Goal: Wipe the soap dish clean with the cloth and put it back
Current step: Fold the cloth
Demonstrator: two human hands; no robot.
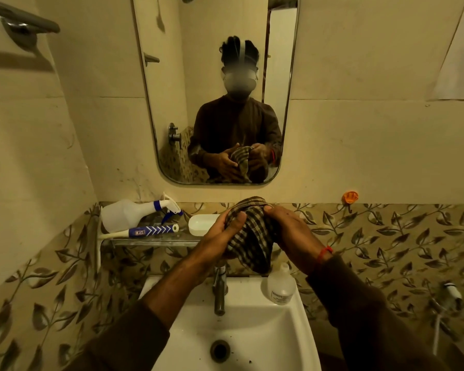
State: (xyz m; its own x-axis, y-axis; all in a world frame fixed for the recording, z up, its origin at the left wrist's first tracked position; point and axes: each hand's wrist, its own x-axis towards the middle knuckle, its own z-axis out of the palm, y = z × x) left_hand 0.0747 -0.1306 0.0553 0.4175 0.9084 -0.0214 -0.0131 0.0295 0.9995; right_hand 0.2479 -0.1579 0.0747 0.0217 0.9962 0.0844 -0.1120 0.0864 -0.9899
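Now both hands [220, 231] round cloth [252, 236]

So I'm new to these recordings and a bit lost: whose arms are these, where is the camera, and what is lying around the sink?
There is no machine here. A person wears a camera on the head, looking forward and down, so the two arms reaching in from the bottom are their own. The mirror on the wall shows the same person from the front.

The left hand and right hand both grip a checked cloth, held bunched above the tap and the white sink. Whether anything is wrapped inside the cloth cannot be seen.

On the small shelf to the left lie a spray bottle, a white and blue brush handle and a white soap dish. A small clear bottle stands on the sink's rim, to the right of the tap.
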